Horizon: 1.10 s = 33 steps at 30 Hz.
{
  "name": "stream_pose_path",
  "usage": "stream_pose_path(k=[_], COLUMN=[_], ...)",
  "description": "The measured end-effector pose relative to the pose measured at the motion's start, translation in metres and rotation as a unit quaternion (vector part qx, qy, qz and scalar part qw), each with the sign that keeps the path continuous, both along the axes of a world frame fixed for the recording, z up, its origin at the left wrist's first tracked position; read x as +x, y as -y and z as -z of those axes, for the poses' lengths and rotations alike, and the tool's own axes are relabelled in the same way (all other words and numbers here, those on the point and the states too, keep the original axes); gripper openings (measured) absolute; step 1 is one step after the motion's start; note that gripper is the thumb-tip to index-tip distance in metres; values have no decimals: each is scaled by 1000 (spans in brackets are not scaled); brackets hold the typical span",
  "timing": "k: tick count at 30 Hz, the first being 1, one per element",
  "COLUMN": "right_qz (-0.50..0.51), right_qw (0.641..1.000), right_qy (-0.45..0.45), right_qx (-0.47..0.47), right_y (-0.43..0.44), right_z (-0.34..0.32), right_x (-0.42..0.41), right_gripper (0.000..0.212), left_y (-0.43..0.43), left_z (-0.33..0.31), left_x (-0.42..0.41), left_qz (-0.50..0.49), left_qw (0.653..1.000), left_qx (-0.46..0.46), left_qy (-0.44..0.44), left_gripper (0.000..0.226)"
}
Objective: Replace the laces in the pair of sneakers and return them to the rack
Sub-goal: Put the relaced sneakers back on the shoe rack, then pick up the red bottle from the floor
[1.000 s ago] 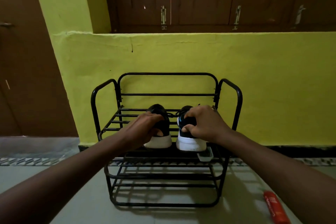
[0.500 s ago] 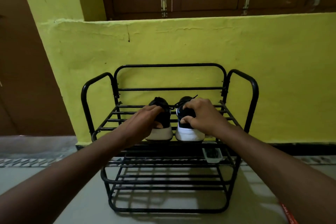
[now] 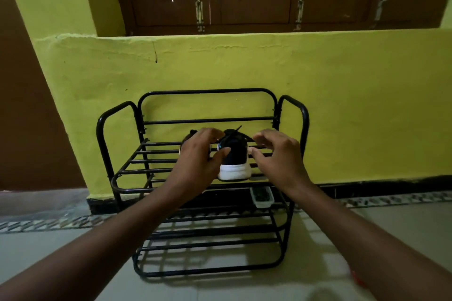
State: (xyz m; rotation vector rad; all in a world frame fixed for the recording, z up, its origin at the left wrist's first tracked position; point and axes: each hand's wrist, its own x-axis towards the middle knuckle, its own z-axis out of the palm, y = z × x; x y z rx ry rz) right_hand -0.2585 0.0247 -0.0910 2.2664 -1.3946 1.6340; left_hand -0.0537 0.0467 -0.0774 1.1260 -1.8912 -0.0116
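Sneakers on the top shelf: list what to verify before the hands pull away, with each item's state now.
1. Right sneaker rests on the top shelf of the rack, heel towards the camera: ok.
2. Left sneaker seated flat on that shelf: cannot tell, the left hand covers most of it.
3. Right hand clear of the right sneaker: ok, fingers loose, a gap shows.
4. Left hand let go of its sneaker: cannot tell.
5. Laces tucked in: not ok, a black end sticks up from the right sneaker.
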Motion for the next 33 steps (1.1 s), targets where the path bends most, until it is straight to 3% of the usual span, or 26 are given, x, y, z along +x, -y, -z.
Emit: stream_pose_path(k=[5, 17, 22, 33], right_qz=[45, 145, 198, 252], right_qw=[993, 953, 931, 865], right_qy=[101, 226, 228, 197], right_qx=[28, 142, 202, 386], right_y=[-41, -47, -23, 3], right_z=[2, 97, 175, 315], right_x=[-52, -185, -227, -303], right_gripper=[9, 10, 25, 19], left_y=[-29, -17, 21, 84], left_z=[-4, 75, 141, 300], left_x=[-57, -179, -229, -323], left_qz=[55, 137, 177, 188], left_qw=[996, 984, 965, 886], left_qx=[28, 113, 177, 403], left_qy=[-68, 17, 78, 127], left_gripper=[31, 31, 32, 37])
